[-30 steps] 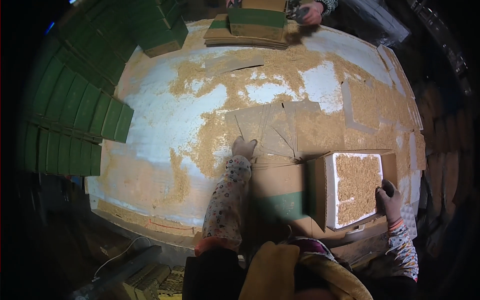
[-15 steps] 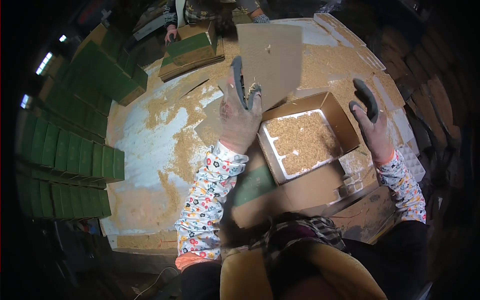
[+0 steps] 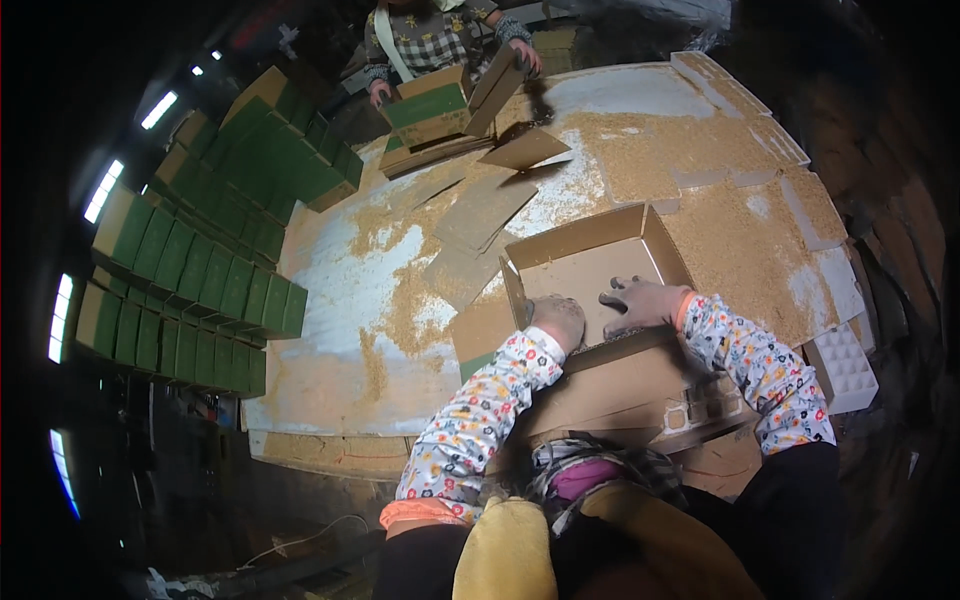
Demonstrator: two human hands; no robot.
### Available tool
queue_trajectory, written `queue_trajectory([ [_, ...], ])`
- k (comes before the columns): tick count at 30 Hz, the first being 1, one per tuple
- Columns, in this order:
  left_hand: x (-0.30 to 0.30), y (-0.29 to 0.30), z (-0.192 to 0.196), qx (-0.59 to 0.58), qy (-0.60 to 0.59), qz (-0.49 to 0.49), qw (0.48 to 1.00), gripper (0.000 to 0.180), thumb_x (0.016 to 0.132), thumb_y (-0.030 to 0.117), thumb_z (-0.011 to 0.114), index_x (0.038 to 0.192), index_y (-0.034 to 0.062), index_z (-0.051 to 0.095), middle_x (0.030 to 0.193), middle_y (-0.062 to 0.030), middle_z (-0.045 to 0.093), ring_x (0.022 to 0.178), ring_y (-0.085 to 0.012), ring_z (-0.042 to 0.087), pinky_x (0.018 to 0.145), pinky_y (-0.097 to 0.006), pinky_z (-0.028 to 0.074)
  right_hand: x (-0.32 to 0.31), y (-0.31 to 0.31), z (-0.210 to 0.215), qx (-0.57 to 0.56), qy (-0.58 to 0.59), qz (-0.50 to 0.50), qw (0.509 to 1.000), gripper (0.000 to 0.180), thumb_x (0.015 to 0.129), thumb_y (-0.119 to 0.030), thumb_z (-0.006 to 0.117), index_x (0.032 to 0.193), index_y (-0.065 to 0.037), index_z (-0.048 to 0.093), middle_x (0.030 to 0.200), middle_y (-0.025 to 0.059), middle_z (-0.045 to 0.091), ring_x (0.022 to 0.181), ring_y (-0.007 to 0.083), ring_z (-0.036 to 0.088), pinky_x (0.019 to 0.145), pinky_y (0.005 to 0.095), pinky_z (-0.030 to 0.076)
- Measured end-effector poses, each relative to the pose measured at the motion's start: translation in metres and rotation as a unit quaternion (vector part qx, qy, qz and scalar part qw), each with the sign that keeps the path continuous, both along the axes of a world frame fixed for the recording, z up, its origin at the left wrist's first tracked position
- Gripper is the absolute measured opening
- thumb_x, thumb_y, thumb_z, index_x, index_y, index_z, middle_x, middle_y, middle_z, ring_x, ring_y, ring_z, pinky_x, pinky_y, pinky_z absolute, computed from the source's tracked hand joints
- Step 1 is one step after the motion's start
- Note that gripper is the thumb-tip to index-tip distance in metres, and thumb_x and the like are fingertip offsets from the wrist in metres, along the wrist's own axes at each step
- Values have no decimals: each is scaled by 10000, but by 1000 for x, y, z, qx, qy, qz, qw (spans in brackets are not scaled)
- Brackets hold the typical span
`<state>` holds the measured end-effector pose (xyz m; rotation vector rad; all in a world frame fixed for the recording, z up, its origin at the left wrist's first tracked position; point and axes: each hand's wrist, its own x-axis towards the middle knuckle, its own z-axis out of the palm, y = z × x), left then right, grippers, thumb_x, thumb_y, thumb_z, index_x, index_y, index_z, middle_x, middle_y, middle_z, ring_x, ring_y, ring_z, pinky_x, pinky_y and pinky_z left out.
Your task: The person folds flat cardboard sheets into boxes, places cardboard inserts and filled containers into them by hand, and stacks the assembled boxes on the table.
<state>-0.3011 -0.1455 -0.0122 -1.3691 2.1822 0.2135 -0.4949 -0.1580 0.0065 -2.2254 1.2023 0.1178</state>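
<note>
An open brown cardboard box (image 3: 668, 243) stands on the table right in front of me. A flat cardboard sheet (image 3: 585, 275) lies inside it and covers its contents. My left hand (image 3: 558, 320), in a pale glove, presses on the sheet's near left part with the fingers bent down. To its right, my right hand (image 3: 641, 301), in a grey glove, lies on the sheet's near edge with fingers spread. Neither hand grips anything. Both sleeves are floral.
Loose husk covers the white table (image 3: 340, 290). Flat cardboard sheets (image 3: 485, 210) lie beyond the box. Rows of green boxes (image 3: 190, 280) are stacked at the left. Another person (image 3: 440, 40) across the table handles a green box (image 3: 430, 105). A white cell tray (image 3: 845, 365) sits at right.
Half a second ago my left hand held the cardboard sheet up over the husk-filled box. The sheet now lies inside the box, and both hands have come down onto it.
</note>
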Motion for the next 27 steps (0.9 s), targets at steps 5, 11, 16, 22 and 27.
queue_trajectory([
  [5, 45, 17, 20, -301, 408, 33, 861, 411, 821, 171, 610, 1208, 46, 552, 1199, -178, 558, 1063, -383, 533, 994, -431, 398, -73, -46, 33, 27, -429, -142, 892, 394, 883, -106, 486, 1258, 14, 511, 1107, 108, 625, 975, 167, 599, 823, 293, 496],
  [11, 46, 49, -42, -9, 515, 532, 673, 1021, 714, 631, 682, 1321, -118, 348, 1257, -326, 481, 1149, -381, 529, 1002, -424, 405, -74, -48, -63, 191, -75, -159, 966, 509, 916, -307, 577, 1304, 10, 483, 1193, 120, 593, 1065, 219, 543, 945, 309, 419],
  [16, 81, 45, -92, -8, 563, 513, 647, 798, 761, 498, 707, 1256, -79, 465, 1174, -264, 563, 1110, -310, 547, 957, -354, 431, -48, -11, -70, 245, -326, -316, 856, 516, 930, -385, 545, 1271, 1, 513, 1225, 108, 574, 1084, 205, 564, 952, 313, 422],
  [22, 227, 90, -119, -310, 579, 434, 617, 346, 890, 171, 621, 1178, -14, 568, 1156, -176, 587, 1115, -276, 527, 951, -354, 430, -12, 47, -63, 396, -514, -383, 658, 495, 927, -387, 527, 1257, -18, 531, 1232, 130, 587, 1108, 232, 568, 962, 352, 448],
  [27, 493, 154, -206, -407, 73, 760, 501, 831, 889, 644, 384, 1430, 24, 272, 1454, -249, 299, 1330, -433, 294, 1102, -559, 191, 104, 78, -15, 357, -538, -420, 638, 494, 938, -389, 500, 1259, -14, 519, 1236, 129, 581, 1107, 238, 570, 973, 367, 449],
])
